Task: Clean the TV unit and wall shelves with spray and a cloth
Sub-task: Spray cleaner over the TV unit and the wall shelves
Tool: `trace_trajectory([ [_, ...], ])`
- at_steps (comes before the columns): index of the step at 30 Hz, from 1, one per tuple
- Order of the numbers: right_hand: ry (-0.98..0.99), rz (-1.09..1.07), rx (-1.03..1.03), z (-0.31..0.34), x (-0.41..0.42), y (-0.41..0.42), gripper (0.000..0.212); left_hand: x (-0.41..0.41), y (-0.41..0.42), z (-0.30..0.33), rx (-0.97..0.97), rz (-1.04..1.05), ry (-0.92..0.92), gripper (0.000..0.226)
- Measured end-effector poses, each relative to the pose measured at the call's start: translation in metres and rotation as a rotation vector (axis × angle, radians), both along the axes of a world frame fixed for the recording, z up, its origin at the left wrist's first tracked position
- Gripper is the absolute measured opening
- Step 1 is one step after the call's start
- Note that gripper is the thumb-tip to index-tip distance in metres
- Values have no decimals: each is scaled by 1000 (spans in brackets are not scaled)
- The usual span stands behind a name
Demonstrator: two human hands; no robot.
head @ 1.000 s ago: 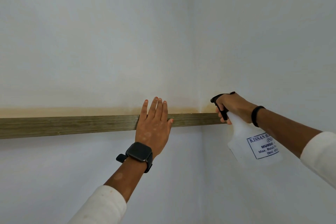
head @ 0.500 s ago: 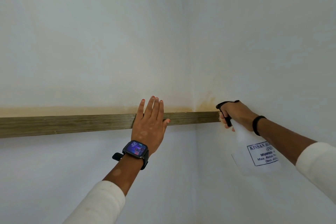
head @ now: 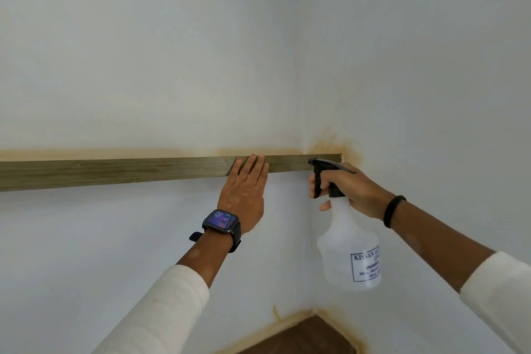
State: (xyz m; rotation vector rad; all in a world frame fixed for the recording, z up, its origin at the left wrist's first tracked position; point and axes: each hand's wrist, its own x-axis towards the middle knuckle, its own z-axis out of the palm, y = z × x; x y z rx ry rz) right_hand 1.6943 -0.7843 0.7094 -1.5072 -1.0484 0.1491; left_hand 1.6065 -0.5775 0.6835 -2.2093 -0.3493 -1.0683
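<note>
The right hand (head: pixel 349 191) has come down a little with the clear plastic spray bottle (head: pixel 349 250), fingers wrapped round its black trigger, nozzle by the corner end of the long brown wooden wall shelf (head: pixel 115 172). The left hand (head: pixel 244 192) stays flat on the shelf edge, fingers straight and together. Spraying looks next. No cloth shows. A second brown shelf (head: pixel 298 338) sits below.

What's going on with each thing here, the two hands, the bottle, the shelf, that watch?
left hand: open, fingers straight, lying against the shelf's front edge.
right hand: curled around the spray bottle's neck and trigger.
spray bottle: held upright, nozzle pointing left along the shelf.
wall shelf: mounted in the corner; top surface hidden from below.
watch: on the left wrist, screen lit.
wall: yellowish stains above the shelf.
</note>
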Motion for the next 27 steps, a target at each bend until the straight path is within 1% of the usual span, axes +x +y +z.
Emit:
trace_trajectory([
  [2,25,6,29,-9,-24,0,18,-15,-7,-10,-156,-5,129,57],
  [3,28,9,44,-11,-33,1,18,-21,-11,-11,-267,-17,182,53],
  [4,36,-3,49,-18,-45,1,18,-31,-17,-19,-444,-74,235,50],
  [5,31,-15,57,-24,-57,2,17,-42,-22,-22,-665,-183,268,47],
  [7,16,-59,63,-41,-82,2,18,-70,-36,-33,-1132,-476,361,41],
  [8,6,-81,60,-48,-94,1,19,-83,-43,-40,-1282,-608,400,39],
  [9,4,-105,60,-57,-109,-1,19,-97,-49,-48,-1370,-705,427,37],
  [11,14,-151,73,-75,-135,-5,19,-120,-59,-65,-1424,-818,431,35],
  [13,36,-196,92,-89,-158,-8,18,-136,-67,-81,-1444,-889,402,33],
  [16,111,-257,117,-114,-191,-18,20,-161,-83,-104,-1530,-983,368,35],
  [18,131,-268,66,-129,-213,-28,23,-176,-92,-118,-1616,-1061,327,32],
  [20,143,-275,15,-143,-232,-40,26,-188,-102,-130,-1682,-1154,325,25],
  [22,179,-283,26,-158,-253,-55,27,-203,-118,-142,-1748,-1244,334,21],
  [24,201,-300,70,-172,-273,-72,27,-220,-135,-154,-1760,-1269,314,18],
  [27,179,-389,150,-193,-301,-104,29,-243,-163,-170,-1711,-1258,320,16],
])
